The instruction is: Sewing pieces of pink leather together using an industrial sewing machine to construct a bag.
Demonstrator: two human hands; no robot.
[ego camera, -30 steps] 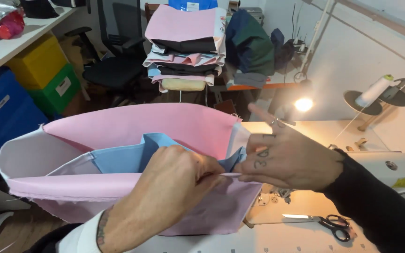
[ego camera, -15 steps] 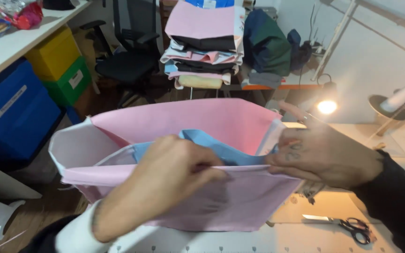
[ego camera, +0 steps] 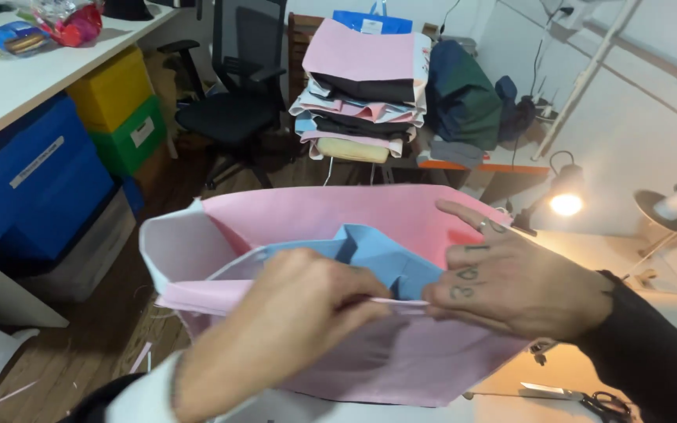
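Both hands pinch the near rim of the pink fabric bag (ego camera: 370,352) held open before the chest, left hand (ego camera: 291,313) closed on it, right hand (ego camera: 511,286) gripping beside the blue lining (ego camera: 370,254); keeping that edge taut and level should help

The room is fairly bright with soft, even light. A small lamp (ego camera: 566,203) at three o'clock glows warm yellow and makes a white glare spot. It casts orange light on the desk (ego camera: 511,380) at five o'clock. The near hands look a bit soft and blurry. Far things look sharper.
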